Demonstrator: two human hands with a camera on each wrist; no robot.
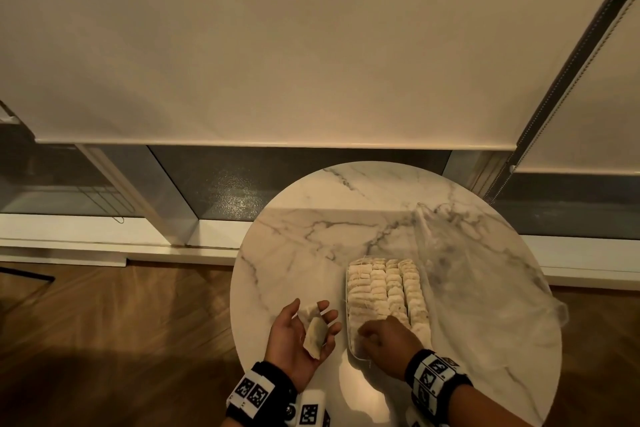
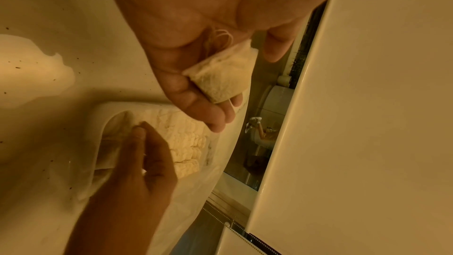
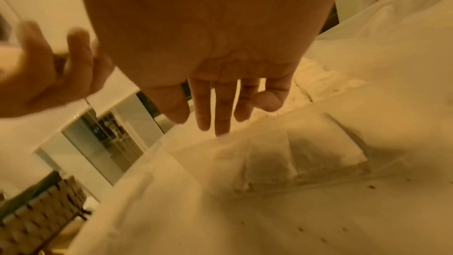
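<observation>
A shallow white tray [image 1: 347,288] on the round marble table [image 1: 311,236] holds several rows of tea bags [image 1: 388,288]. My left hand [image 1: 294,333] is palm up just left of the tray. One tea bag [image 1: 315,336] lies across its relaxed fingers, seen close in the left wrist view as a tea bag [image 2: 225,77] with its looped string on the palm. My right hand [image 1: 384,340] reaches down into the near end of the tray. In the right wrist view its straight fingers [image 3: 221,119] touch the nearest tea bags [image 3: 318,152]; nothing is plainly held.
A crumpled clear plastic wrapper [image 1: 485,288] lies on the table to the right of the tray. Behind the table are a lowered roller blind [image 1: 277,45] and a dark window. A wooden floor [image 1: 121,340] lies to the left, and small dark crumbs dot the tabletop.
</observation>
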